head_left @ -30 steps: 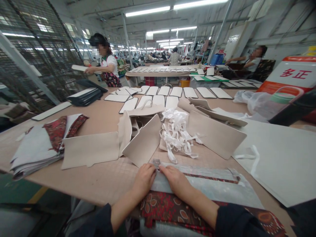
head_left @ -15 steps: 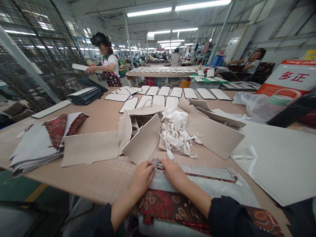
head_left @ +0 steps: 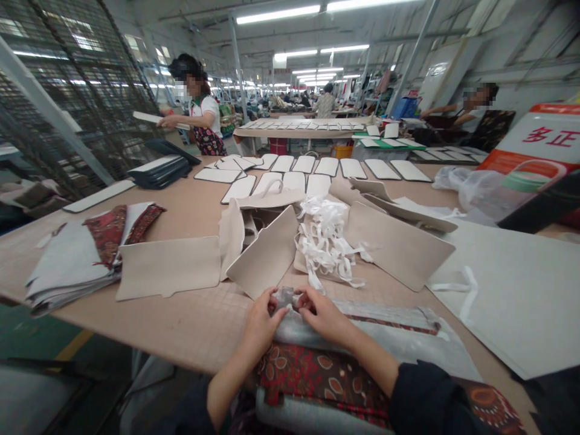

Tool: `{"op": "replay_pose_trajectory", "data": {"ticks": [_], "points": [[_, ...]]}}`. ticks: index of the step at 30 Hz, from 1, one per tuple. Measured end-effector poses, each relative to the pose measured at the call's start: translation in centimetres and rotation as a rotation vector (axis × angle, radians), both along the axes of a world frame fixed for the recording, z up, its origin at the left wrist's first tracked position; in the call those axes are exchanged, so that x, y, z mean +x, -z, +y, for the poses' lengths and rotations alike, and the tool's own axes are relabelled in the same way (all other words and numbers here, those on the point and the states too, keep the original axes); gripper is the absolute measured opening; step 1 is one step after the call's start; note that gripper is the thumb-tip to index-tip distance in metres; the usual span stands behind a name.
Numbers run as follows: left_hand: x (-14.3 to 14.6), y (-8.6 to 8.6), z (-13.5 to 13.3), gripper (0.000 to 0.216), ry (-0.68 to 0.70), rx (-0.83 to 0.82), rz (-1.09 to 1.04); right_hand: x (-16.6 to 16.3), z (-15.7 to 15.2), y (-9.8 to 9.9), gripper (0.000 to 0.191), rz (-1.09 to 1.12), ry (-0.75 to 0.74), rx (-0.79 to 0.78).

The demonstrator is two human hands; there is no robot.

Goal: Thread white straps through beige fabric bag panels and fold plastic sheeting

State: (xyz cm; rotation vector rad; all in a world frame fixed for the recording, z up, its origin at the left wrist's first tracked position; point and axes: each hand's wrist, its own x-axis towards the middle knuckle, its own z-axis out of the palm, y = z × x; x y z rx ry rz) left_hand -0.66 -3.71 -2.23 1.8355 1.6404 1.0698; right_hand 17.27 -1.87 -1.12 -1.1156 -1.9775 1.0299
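A grey fabric panel [head_left: 385,338] with a long dark-red patterned slit lies at the table's front edge, over brown-red patterned cloth [head_left: 317,374]. My left hand [head_left: 263,317] pinches the panel's far left end, thumb against curled fingers. Close beside it, my right hand [head_left: 319,314] grips the same end, its fingers bent over the fabric. Between the two hands a small bit of grey cloth sticks up. Just beyond them lie a beige panel [head_left: 265,251] and a heap of white tape strips [head_left: 324,232].
A stack of grey and red patterned cloth [head_left: 67,260] lies at left. White panels with dark edges [head_left: 326,166] stand in rows farther back. A large pale sheet [head_left: 498,290] and a plastic bag [head_left: 466,184] are at right. A co-worker [head_left: 202,115] holds a panel across the table.
My fingers have shifted on the fabric end; the thumbs now show in front and the cloth between the hands is lifted and bunched. The view has turned slightly left.
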Motion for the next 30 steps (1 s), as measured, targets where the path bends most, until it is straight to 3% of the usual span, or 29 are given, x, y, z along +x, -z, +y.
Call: {"op": "replay_pose_trajectory", "data": {"ticks": [5,8,11,17,21,24,30], "points": [[0.3,-1.6,-1.6,0.015,0.124,0.022,0.026,-0.2,0.3,-0.2,0.031,0.046,-0.040,-0.142],[0.2,-2.1,-2.3,0.014,0.119,0.067,0.073,-0.1,0.4,-0.1,0.033,0.087,-0.030,-0.151],[0.3,-2.0,-2.0,0.015,0.070,0.055,0.049,-0.2,0.6,0.2,0.039,0.110,-0.029,-0.132],[1.0,-0.8,0.0,0.028,0.018,-0.131,-0.044,-1.0,1.4,0.5,0.045,0.106,-0.023,-0.023],[1.3,0.0,0.7,0.032,-0.055,-0.129,0.094,-1.4,2.0,0.5,0.037,-0.007,-0.017,0.106],[1.3,0.3,0.6,0.027,-0.088,-0.021,0.204,-1.7,2.7,0.8,0.026,-0.135,-0.041,0.216],[1.0,0.0,-0.1,0.005,-0.019,0.195,0.583,-2.0,4.1,1.5,0.015,-0.264,-0.140,0.365]]}}
